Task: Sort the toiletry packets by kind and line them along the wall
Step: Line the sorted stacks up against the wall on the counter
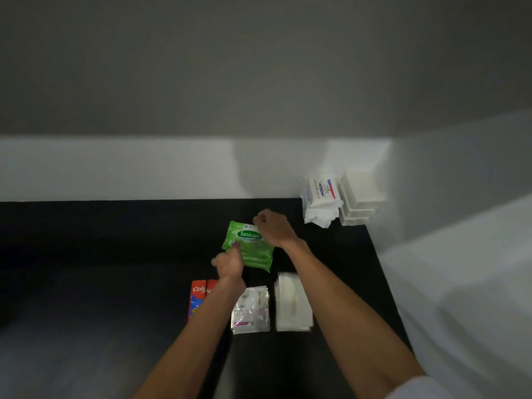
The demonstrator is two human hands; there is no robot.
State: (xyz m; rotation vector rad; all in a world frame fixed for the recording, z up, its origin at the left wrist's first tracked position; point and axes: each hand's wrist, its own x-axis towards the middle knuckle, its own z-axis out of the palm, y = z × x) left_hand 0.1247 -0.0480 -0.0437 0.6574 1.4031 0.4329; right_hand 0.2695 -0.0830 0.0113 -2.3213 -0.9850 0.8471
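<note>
A stack of green Sanicare wipe packets (250, 249) sits in the middle of the black counter (115, 254). My left hand (229, 263) pinches the stack's near left corner. My right hand (272, 227) grips its far right edge, fingers curled over it. Red Colgate sachets (198, 298) lie near me on the left, partly under my left forearm. Beside them are silver Dove sachets (251, 311) and a pile of white packets (292, 302). Against the wall in the far right corner stand white Dove packets (321, 194) and a stack of white boxes (359, 197).
A white wall (144, 168) runs along the back of the counter and meets a side wall (431, 182) at the right corner. The counter's right edge drops off past the white packets. The left half of the counter is dark and bare.
</note>
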